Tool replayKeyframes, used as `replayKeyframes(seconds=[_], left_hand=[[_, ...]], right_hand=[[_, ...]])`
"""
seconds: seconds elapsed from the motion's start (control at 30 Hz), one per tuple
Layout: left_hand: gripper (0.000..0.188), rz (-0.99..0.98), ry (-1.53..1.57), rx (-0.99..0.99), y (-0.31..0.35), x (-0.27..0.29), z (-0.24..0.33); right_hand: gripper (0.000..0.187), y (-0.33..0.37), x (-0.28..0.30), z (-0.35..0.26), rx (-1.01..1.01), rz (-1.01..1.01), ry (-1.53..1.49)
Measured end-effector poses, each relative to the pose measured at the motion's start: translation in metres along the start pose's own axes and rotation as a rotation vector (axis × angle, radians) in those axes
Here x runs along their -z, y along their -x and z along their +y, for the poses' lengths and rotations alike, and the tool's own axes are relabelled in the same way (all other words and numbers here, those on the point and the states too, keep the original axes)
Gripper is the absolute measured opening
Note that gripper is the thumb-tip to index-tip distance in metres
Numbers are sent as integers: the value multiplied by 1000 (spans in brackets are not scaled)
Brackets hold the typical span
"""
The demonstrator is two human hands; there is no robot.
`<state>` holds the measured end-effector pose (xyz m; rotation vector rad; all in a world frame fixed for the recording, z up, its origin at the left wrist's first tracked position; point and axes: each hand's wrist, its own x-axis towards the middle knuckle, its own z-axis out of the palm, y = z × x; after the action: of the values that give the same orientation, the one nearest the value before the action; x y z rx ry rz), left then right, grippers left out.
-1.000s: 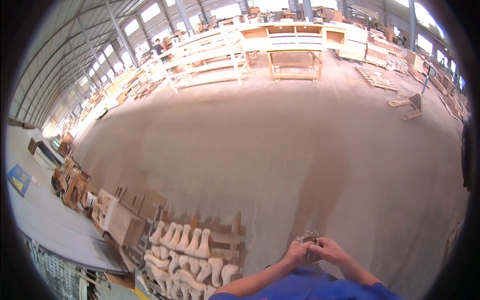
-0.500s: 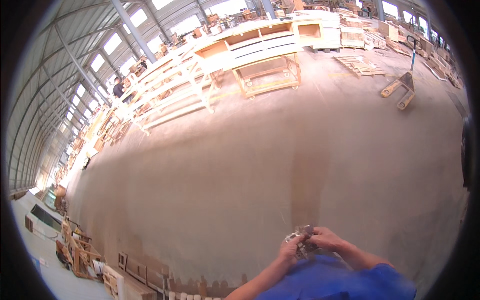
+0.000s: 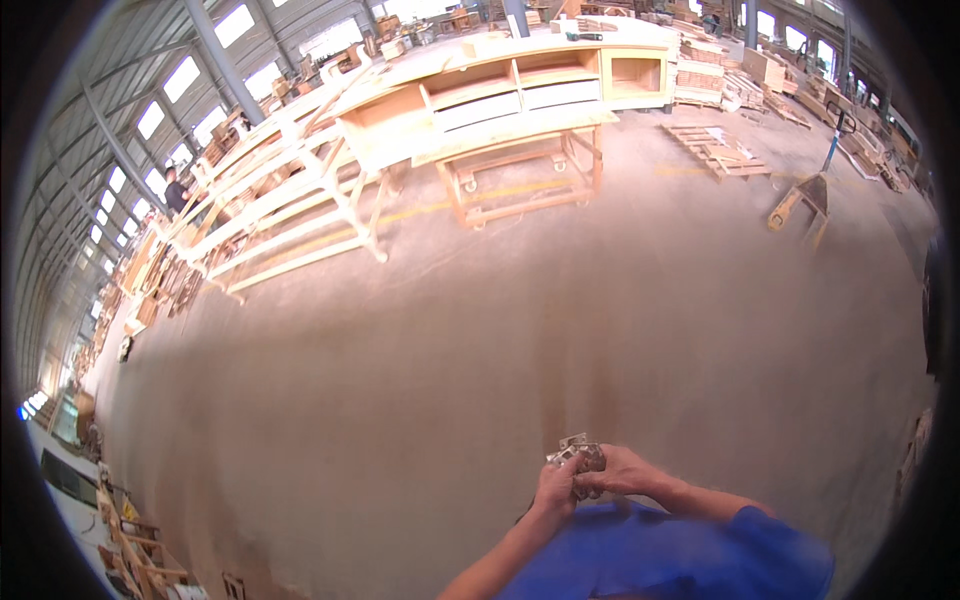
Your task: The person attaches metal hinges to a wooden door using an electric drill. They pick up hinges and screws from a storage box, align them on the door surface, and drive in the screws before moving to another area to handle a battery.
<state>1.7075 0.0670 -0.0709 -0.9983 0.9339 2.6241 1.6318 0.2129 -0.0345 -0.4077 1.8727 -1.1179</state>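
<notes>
Both hands are close together low in the picture, just in front of my blue clothing. Between them is a small cluster of silvery metal hinges [image 3: 575, 447], cabinet type by their look, though blur hides the detail. My left hand [image 3: 558, 485] is closed around the near left side of the cluster, thumb on top. Coming in from the right, my right hand [image 3: 618, 472] closes its fingers on the other side. The fingers partly cover the pieces, so how many each hand holds cannot be seen.
A long wooden cabinet [image 3: 385, 120] with open compartments stands across the floor, by a wheeled wooden trestle [image 3: 530, 208]. Left of it is a pale timber rack [image 3: 300, 255], with a person [image 3: 176, 192] behind. A pallet jack [image 3: 800, 200] and a pallet [image 3: 715, 150] are at right.
The view has turned and moved nearer, so the cabinet looks larger and further left. My hands are still together on the hinges, now slightly further left and higher in the picture.
</notes>
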Motion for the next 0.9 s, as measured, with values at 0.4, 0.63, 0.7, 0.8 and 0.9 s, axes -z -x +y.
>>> replayKeyframes(seconds=[0.4,0.63,0.7,0.8,0.9], left_hand=[[24,-179,-327,-115,-319,-92,285],[21,-58,-175,-156,-409,-169,523],[18,-1,-160,-217,-444,-185,587],[16,-64,-550,-544,-509,-202,685],[15,-151,-57,-412,-576,-229,785]], right_hand=[[36,-302,211,-183,-15,173,-246],[29,-501,329,-314,206,148,-260],[29,-549,359,-365,240,143,-265],[25,-634,414,-399,257,170,-226],[19,-695,462,-453,312,147,-380]])
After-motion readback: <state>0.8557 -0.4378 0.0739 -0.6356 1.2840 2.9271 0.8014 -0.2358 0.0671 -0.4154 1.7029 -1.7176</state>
